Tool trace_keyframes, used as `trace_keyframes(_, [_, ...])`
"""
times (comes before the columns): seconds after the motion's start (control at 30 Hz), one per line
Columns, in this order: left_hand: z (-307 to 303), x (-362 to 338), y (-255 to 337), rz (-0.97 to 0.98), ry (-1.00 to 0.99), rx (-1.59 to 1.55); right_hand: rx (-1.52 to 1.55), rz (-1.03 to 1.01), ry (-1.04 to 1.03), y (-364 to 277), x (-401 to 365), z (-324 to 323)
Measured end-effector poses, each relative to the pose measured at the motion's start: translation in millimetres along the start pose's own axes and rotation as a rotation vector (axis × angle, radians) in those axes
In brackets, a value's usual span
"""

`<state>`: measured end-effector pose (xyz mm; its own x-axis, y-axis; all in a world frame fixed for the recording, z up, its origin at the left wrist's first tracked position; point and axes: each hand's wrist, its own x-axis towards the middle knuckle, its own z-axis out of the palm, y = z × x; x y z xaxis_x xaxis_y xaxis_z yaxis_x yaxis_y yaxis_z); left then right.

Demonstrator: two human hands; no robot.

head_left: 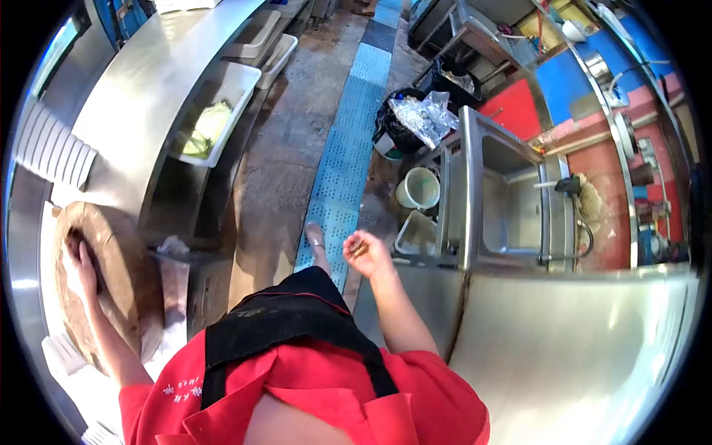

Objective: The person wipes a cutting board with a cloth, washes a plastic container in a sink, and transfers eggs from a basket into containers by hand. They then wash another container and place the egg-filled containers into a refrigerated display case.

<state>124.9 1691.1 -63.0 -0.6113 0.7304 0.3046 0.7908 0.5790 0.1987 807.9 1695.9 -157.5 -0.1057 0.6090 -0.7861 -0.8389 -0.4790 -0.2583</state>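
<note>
My left hand (80, 271) rests on the round wooden chopping block (122, 267) at the left, over a dark hollow or dark item that I cannot make out. Its fingers point away from me and show partly apart. My right hand (367, 254) is raised in front of my body, palm up, with the fingers curled round small brownish pieces (359, 248). Below that hand lies the floor, with the blue perforated mat (334, 193) beside it.
A steel counter (141, 96) runs along the left, with stacked white containers (55, 144) and a tub of greens (222, 111) under it. Right of me stand a steel sink (512, 204), a white bucket (418, 188), a black bin bag (393, 122) and a steel worktop (571, 341).
</note>
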Motion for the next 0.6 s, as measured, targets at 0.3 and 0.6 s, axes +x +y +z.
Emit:
trace_keyframes(0.3, [-2.7, -40.7, -17.0, -0.134, 0.064, -0.087, 0.082, -0.281, 0.043, -362.0, 177.1, 71.2])
trace_keyframes(0.6, [-4.9, -43.6, -10.6, -0.541, 0.02, -0.242, -0.553, -0.518, 0.413, -409.6, 287.4, 96.9])
